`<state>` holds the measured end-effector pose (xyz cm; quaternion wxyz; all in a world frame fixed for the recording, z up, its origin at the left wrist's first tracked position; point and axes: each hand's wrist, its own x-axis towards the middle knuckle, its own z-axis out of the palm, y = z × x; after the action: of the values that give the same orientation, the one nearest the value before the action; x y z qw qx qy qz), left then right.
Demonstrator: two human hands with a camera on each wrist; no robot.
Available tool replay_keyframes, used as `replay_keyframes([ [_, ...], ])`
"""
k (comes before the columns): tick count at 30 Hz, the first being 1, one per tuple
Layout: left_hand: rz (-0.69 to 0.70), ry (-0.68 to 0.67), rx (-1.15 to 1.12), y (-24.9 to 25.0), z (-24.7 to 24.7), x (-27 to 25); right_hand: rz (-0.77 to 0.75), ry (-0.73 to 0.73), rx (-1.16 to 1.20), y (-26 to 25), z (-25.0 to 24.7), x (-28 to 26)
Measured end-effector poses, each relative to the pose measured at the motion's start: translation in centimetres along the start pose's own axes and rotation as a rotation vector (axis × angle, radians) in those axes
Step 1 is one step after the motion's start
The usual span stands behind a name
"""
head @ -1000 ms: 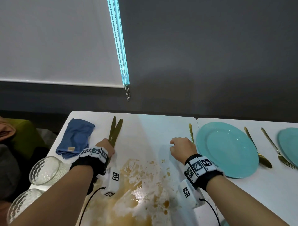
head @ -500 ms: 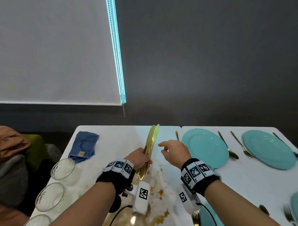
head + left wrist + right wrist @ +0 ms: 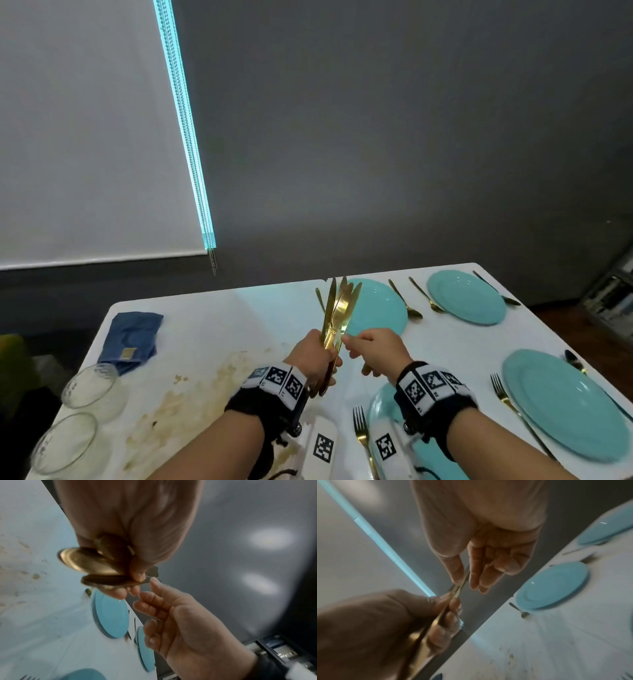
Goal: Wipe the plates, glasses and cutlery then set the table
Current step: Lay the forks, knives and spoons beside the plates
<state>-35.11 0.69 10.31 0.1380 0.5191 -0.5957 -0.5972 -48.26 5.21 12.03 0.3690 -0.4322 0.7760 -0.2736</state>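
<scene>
Your left hand (image 3: 317, 356) holds a bundle of gold knives (image 3: 337, 310) upright, fingers curled round the lower half, blades fanned above the fist. Your right hand (image 3: 373, 349) is just beside it, thumb and forefinger pinching one knife of the bundle at about mid-length; the other fingers are loosely extended. Both hands are raised clear of the surface (image 3: 219, 329), wrists level and close together.

Taking the far-left plate (image 3: 376, 310) as landmark: the bundle stands in front of its left edge in the head view, and one gold piece (image 3: 319, 298) already lies on the surface just left of it. A spoon (image 3: 406, 303) lies just right of the plate. The blue cloth (image 3: 132, 337) lies well to its left; two glasses (image 3: 90, 385) stand nearer you than the cloth. A brown stain (image 3: 191, 401) covers the surface between the glasses and your left wrist.

Risks, in my judgement:
- The handles are smooth and fanned. Drawing one knife out may drag its neighbours, and a loosened left grip would drop several.
- The bundle sits close above the landmark plate; a dropped knife could strike it.
- The stain is near. Cutlery set down there would be soiled again.
- The glasses do not yet appear placed at the settings.
</scene>
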Motion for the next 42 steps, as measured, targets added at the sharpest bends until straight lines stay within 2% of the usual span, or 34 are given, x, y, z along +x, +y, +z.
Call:
replay_keyframes([
  [3, 0.041, -0.015, 0.007, 1.0, 2.3, -0.3, 0.064, -0.006, 0.166, 1.0, -1.5, -0.1],
  [8, 0.081, 0.012, -0.025, 2.0, 6.6, 0.9, 0.109, -0.001, 0.262, 3.4, -4.0, 0.6],
  [13, 0.043, 0.026, -0.077, 2.8, 11.6, 3.2, 0.191, 0.036, 0.326, 6.7, -7.5, 2.5],
  [16, -0.058, 0.086, -0.103, 3.6, 14.7, 4.8, 0.229, 0.111, 0.33, 9.2, -10.0, 4.0],
  [19, -0.15, 0.173, -0.239, 4.6, 16.4, 6.2, 0.239, 0.138, 0.223, 12.5, -13.2, 5.2],
  [22, -0.182, 0.237, -0.311, 4.8, 17.2, 7.6, 0.269, 0.129, -0.013, 16.6, -16.3, 5.8],
  [27, -0.213, 0.3, -0.345, 4.3, 19.2, 8.9, 0.338, 0.033, -0.373, 23.6, -18.9, 5.6],
  [34, -0.232, 0.313, -0.304, 3.3, 22.3, 9.1, 0.391, -0.054, -0.482, 29.0, -17.6, 5.7],
  [42, -0.242, 0.317, -0.306, 3.3, 23.6, 8.8, 0.398, -0.03, -0.551, 30.9, -16.5, 5.3],
])
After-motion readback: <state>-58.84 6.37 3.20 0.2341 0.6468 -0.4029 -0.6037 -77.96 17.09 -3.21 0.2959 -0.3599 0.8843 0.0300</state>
